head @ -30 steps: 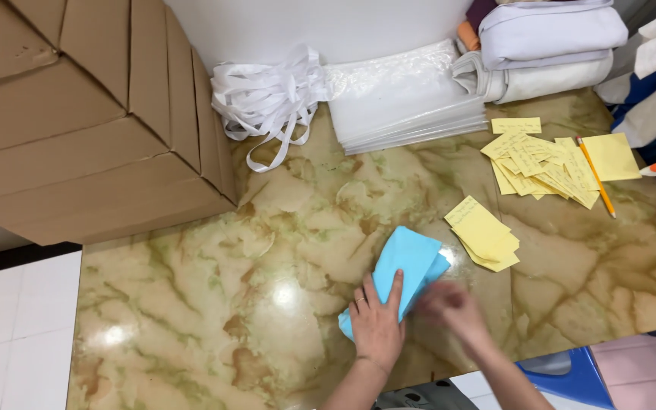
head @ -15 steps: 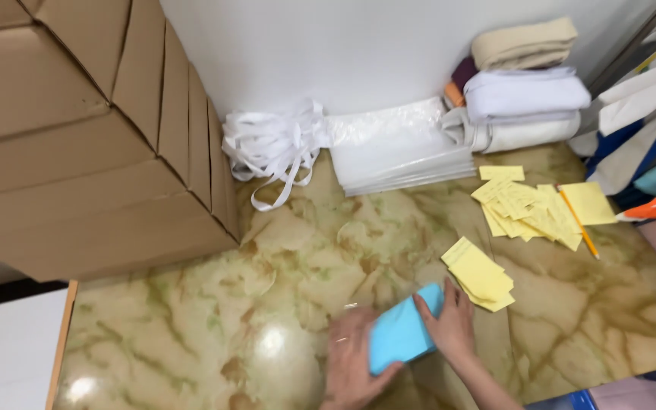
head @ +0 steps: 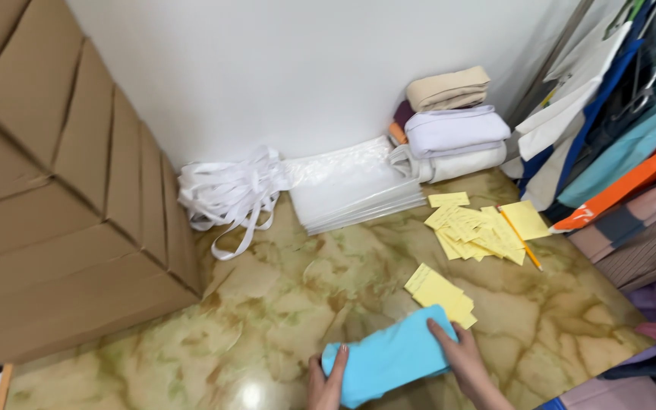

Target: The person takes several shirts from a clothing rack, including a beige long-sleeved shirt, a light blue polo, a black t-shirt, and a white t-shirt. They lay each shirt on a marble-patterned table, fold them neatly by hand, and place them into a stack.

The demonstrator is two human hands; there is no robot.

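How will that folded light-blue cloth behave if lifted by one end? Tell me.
The light-blue cloth looks soft and thin, so it would probably droop and unfold. It likely weighs little for its size. With the left hand and right hand pressing its ends, it may slide easily on the glossy marble-patterned table.

A broad stretch of bare worktop (head: 282, 304) is left open in the middle, between the boxes (head: 62, 228) walling off the left and the yellow slips (head: 480, 228) on the right. The back is blocked by white tape (head: 225, 193), sheets (head: 351, 186) and folded cloth (head: 449, 125); the right edge is crowded by hanging bags (head: 616, 144).
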